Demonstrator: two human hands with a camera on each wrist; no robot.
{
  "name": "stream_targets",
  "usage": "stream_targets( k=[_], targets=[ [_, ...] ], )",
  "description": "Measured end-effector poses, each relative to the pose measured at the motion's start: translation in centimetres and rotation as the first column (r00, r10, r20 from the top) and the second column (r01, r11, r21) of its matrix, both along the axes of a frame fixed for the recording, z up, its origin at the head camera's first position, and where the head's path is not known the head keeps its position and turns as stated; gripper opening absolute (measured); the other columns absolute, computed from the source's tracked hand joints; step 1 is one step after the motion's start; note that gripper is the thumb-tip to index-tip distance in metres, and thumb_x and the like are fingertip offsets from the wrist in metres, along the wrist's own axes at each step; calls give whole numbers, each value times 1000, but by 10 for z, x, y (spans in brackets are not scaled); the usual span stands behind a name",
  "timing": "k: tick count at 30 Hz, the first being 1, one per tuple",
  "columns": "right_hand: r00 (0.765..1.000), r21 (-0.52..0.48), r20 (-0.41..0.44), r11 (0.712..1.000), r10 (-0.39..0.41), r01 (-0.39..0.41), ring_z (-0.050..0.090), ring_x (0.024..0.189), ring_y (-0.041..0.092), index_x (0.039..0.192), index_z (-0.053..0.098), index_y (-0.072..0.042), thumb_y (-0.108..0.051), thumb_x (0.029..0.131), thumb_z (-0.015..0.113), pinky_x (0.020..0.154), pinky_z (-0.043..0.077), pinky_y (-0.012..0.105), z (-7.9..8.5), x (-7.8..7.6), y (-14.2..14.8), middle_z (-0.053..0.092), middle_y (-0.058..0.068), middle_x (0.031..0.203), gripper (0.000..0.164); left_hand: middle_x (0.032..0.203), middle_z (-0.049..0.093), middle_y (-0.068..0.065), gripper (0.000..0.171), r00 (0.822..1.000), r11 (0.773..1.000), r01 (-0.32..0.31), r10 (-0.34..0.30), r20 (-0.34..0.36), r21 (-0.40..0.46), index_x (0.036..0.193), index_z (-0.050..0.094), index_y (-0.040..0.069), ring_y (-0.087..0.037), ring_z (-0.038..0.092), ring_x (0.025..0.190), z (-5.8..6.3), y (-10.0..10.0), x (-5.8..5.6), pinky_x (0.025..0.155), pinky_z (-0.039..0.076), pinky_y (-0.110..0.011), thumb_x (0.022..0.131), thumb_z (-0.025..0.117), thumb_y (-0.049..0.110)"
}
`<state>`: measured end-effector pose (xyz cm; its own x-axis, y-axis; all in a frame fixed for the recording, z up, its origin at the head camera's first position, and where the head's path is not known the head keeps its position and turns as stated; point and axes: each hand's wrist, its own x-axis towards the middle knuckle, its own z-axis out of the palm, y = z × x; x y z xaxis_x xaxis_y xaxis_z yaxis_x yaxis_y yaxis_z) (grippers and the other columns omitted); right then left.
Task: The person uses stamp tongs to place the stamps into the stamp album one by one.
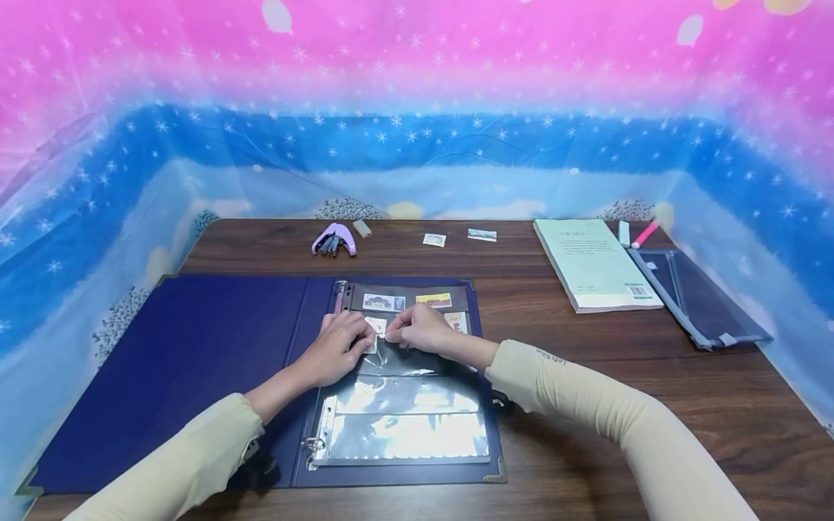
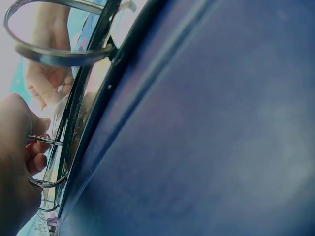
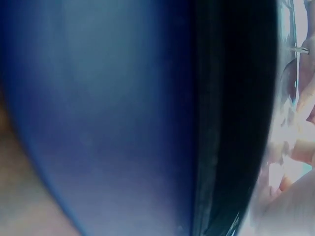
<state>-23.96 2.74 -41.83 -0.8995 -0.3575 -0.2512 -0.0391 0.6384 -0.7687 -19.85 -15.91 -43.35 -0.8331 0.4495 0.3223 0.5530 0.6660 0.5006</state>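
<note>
A navy ring binder (image 1: pixel 215 347) lies spread out, with clear-pocketed black stamp pages (image 1: pixel 404 394) on its right side. My left hand (image 1: pixel 339 344), thumb and index drawn together, pinches a small pale stamp (image 1: pixel 376 325) at the second pocket row. Close beside it, my right hand (image 1: pixel 422 329) pinches the clear pocket film, which creases below the fingertips; I cannot tell whether it also grips the stamp's edge. Two stamps sit in the top row, and another stamp (image 1: pixel 458 322) shows partly behind my right hand. Metal rings (image 2: pixel 47 184) stand beside my left hand in the left wrist view.
Two loose stamps (image 1: pixel 482 235) lie at the back of the table. A purple stapler-like tool (image 1: pixel 334 240) and a pale eraser-like block (image 1: pixel 362 229) are back left. On the right are a light green book (image 1: pixel 593 264), a pink marker (image 1: pixel 646 234) and a dark mesh pouch (image 1: pixel 706 297).
</note>
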Motion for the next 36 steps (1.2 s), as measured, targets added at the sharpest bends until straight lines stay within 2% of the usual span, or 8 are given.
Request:
stream_targets(
  k=[7,14,22,29,36],
  targets=[
    [999,-7,7,999,40,-40,59,60,6,82,71,-10,-18,79,70,58,45,19,-1,-1,0,67,-2,71,9,80,53,5,10,1000,1000,3,-3,-6,-9,78,59,14,-10,41,80,1,0,1,82,25,-36,87,60,10],
    [992,-54,0,991,124,-124,57,58,6,82,70,-4,-12,81,68,57,47,18,-1,-1,1,68,3,74,9,79,53,5,9,1000,1000,0,0,0,-22,78,59,14,-11,42,81,2,1,0,83,24,-36,87,60,11],
    [987,-86,-3,983,163,-163,55,58,5,82,71,-3,-9,80,68,56,45,17,-4,-3,1,66,-1,68,7,80,54,4,7,1000,1000,5,-5,3,-26,79,60,13,-11,43,82,3,1,1,83,24,-36,86,61,11],
    [984,-75,-16,981,176,-177,52,57,4,82,73,-4,-10,80,69,55,41,16,-5,-4,0,63,-6,65,7,80,53,6,7,1000,999,3,-2,21,-45,81,60,14,-11,42,81,3,0,1,82,23,-35,88,60,12],
    [976,-34,-81,978,201,-204,51,58,4,80,74,-6,-10,79,70,56,41,17,-3,-2,0,67,0,71,5,79,52,6,6,999,999,5,-3,37,-51,82,60,14,-11,42,82,4,1,1,82,23,-35,88,59,14]
  ],
)
